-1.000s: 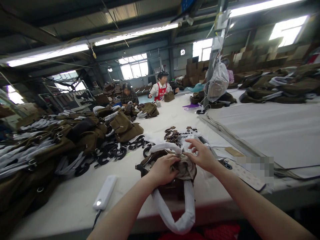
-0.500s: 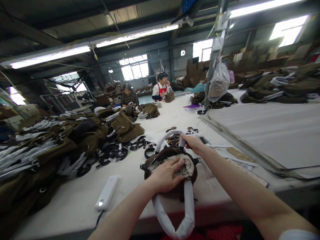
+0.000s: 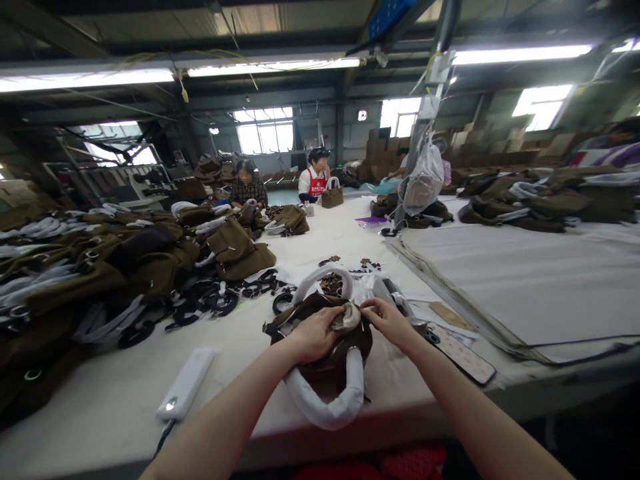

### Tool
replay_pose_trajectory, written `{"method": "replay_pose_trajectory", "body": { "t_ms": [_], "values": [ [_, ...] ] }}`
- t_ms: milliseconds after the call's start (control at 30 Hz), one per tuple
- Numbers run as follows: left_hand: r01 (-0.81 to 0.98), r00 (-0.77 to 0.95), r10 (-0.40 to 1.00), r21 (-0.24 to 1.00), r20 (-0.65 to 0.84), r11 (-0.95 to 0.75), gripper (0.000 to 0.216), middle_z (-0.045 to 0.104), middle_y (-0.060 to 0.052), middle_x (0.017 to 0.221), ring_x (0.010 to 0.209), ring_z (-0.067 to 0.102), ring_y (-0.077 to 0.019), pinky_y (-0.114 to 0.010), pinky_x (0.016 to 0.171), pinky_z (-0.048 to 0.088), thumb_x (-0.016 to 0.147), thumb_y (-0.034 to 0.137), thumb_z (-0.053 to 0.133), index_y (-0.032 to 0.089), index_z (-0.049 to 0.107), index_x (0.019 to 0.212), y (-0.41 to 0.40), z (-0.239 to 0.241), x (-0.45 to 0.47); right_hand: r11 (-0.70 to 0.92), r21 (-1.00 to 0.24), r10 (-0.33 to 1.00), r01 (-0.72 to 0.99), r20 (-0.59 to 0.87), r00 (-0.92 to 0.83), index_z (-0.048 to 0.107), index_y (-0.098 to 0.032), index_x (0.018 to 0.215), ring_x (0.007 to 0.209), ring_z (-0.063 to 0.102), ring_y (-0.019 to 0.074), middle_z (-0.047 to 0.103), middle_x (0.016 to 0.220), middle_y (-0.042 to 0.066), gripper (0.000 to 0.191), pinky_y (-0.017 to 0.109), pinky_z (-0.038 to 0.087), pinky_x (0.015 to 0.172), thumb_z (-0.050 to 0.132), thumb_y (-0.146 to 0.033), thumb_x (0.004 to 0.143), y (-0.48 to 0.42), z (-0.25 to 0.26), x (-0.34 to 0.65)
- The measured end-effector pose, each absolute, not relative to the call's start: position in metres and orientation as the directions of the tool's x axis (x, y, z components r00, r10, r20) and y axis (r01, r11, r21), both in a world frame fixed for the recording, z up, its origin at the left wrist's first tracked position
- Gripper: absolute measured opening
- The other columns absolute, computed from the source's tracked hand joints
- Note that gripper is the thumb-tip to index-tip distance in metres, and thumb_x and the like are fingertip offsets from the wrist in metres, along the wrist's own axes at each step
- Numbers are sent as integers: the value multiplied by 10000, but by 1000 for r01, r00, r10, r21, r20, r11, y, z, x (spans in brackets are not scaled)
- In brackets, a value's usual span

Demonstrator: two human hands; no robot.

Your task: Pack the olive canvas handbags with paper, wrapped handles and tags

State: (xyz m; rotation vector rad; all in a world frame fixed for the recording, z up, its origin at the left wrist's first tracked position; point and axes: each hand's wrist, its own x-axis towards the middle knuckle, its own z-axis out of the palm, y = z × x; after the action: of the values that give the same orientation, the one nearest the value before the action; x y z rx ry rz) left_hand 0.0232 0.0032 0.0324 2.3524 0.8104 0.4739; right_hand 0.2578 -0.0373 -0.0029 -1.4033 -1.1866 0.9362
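An olive-brown handbag (image 3: 333, 373) stands open on the white table in front of me. Its two handles are wrapped in white: the near handle (image 3: 327, 413) hangs toward me and the far handle (image 3: 320, 273) arches up behind. My left hand (image 3: 315, 333) reaches into the mouth, thumb and fingers closed on the pale lining (image 3: 347, 317), which bulges up at the right side. At the right end of the rim, my right hand (image 3: 393, 323) pinches the bag's edge with its fingertips. The inside is partly hidden by my left hand.
A heap of similar bags (image 3: 125, 267) fills the left, with black straps (image 3: 215, 300) beside it. A white device (image 3: 187, 383) with a cable lies near left; a phone (image 3: 463, 353) lies right. Small brown pieces (image 3: 331, 285) sit behind the bag. Across the table are co-workers (image 3: 314, 180).
My right hand has let go of the far handle and moved down to the bag's rim. My left hand, earlier spread over the lining, has closed on it. The view has levelled and shifted.
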Motion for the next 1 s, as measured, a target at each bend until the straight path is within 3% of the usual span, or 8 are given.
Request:
{"method": "replay_pose_trajectory", "body": {
  "t_ms": [100,267,433,633,700,800,900,1000],
  "values": [
    [443,784,615,618,85,-650,478,552,-64,1400,1271,533,-233,-362,1123,378,911,286,468,239,500,1385,6,37,18,-11,-986,975,-166,-47,215,580,-193,868,426,316,41,482,572,-80,410,166,214,412,752,-489,643,-35,-16,255],
    [468,867,490,496,-94,-732,494,584,-56,1341,1209,579,-253,-354,1046,441,892,263,465,303,518,1382,8,47,10,27,-941,973,-338,-53,227,500,-218,788,382,239,33,278,474,-123,462,140,211,369,749,-567,614,-41,-30,250],
    [555,825,495,225,-273,-801,481,661,-120,1209,1025,666,-327,-417,869,517,884,394,505,297,552,1352,4,54,28,69,-935,971,-348,-17,238,526,-220,797,385,251,45,270,478,-115,443,152,225,360,733,-583,648,-47,-32,249],
    [612,785,580,127,-217,-781,360,713,-179,1053,942,690,-337,-435,808,529,899,299,428,167,646,1152,0,48,72,92,-992,956,-83,64,285,603,-189,785,486,413,94,505,619,-41,284,211,339,444,737,-424,701,-52,-2,254],
    [626,777,597,137,-202,-768,364,707,-173,1074,943,691,-335,-437,799,538,896,319,431,183,624,1172,1,45,77,187,-968,905,168,237,354,637,-192,846,701,553,160,613,822,30,198,263,453,615,717,-340,741,-64,18,250],
    [630,775,604,160,-186,-760,372,703,-174,1069,950,689,-340,-457,818,542,888,354,449,175,605,1174,4,44,76,331,-678,841,656,528,120,658,-203,952,944,592,210,647,992,82,138,315,458,840,562,-280,889,-81,43,233],
    [618,786,590,198,-185,-761,423,682,-165,1115,1006,673,-318,-419,879,538,827,352,551,157,571,1202,9,52,62,370,-407,901,835,376,-215,683,-201,957,928,631,191,692,967,74,248,295,454,855,436,-192,945,-84,53,213],
    [584,803,593,285,-61,-760,665,571,-159,1316,1186,582,-291,-363,1019,472,749,409,663,152,467,1330,11,62,31,335,-236,930,912,240,-280,705,-193,995,1009,644,208,714,1067,89,290,317,437,914,418,-184,955,-75,51,209]
  ]
}}
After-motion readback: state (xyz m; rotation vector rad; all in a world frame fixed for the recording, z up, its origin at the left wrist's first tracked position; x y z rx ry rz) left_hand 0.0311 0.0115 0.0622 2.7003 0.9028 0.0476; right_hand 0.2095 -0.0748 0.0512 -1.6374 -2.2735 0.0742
